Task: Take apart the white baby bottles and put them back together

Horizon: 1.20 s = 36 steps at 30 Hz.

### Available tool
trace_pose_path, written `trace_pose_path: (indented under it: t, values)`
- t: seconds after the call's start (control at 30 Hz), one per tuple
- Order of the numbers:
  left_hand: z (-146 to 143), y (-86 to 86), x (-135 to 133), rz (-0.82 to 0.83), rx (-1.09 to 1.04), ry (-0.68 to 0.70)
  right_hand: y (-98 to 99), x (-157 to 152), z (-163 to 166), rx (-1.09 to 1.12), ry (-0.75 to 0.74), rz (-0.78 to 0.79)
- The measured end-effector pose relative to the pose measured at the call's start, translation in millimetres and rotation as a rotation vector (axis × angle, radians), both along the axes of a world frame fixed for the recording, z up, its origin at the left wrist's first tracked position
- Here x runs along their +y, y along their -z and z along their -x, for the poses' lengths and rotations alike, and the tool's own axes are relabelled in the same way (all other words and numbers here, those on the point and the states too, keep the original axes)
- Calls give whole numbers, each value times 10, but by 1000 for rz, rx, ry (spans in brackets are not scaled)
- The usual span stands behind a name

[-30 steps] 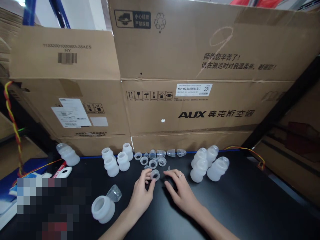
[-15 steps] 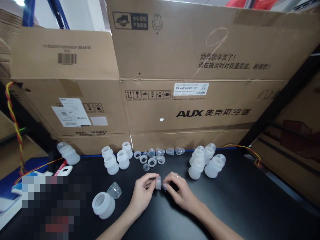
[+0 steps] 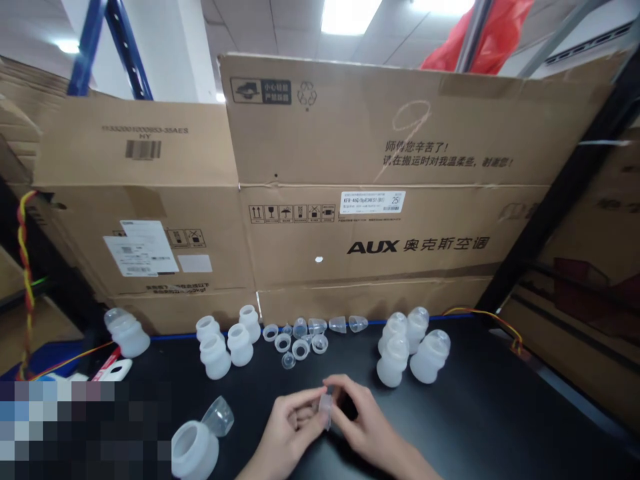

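My left hand [image 3: 293, 427] pinches a translucent bottle collar ring [image 3: 325, 411] on its edge, low in the middle of the head view. Against the ring's right face are the fingers of my right hand [image 3: 363, 420], closed in a pinch. The small clear teat they hold is mostly hidden by fingers and ring. Behind my hands lie several loose parts: collar rings [image 3: 320, 351], a clear teat [image 3: 289, 361] and clear caps [image 3: 337, 325]. To the left stands an open milky bottle [image 3: 203, 460], with a clear cap [image 3: 219, 417] leaning beside it.
Several open bottles [image 3: 241, 348] stand at the back left, and several capped bottles [image 3: 393, 365] at the back right. One capped bottle [image 3: 129, 337] leans at the far left near a white and red tool [image 3: 115, 370]. A cardboard wall [image 3: 300, 267] closes the black table's [image 3: 480, 413] back.
My right hand has come up to the ring with the teat, closing the gap between the hands. The view has tilted upward, so everything sits lower in the picture.
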<state>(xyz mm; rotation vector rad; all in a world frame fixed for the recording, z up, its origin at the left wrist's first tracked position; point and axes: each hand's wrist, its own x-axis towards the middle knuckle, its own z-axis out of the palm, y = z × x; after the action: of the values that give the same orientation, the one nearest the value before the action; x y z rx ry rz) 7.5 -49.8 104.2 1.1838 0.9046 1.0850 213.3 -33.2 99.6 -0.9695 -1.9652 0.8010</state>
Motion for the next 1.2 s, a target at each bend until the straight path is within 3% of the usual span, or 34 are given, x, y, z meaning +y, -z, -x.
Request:
trace_pose_path:
  t: [0.1,0.37,0.53,0.7,0.87,1.0,1.2]
  values:
    - [-14,83,36,31,-20,59,-8,-16,-10,-26,-5,10]
    - [-52,-85,-54,115,-38,130,-157,-52,-28,-92,-60,49]
    - [-69,-119,-98,70,175,212,-229,-71,-108,-216,-196,90]
    - [-102,-115,-124,33,148,114,-218,-96,-127,-245,-185,-1]
    - [-194,-49,-173,30,11,65,-149,-104,-94,-161,-148,23]
    - [-249,-73,-212,-11,-64,48,-105,-128,-25,-13,-65,137]
    - [-177,-112,-116,-41,79,39,-136,-95,50,117,-122,225]
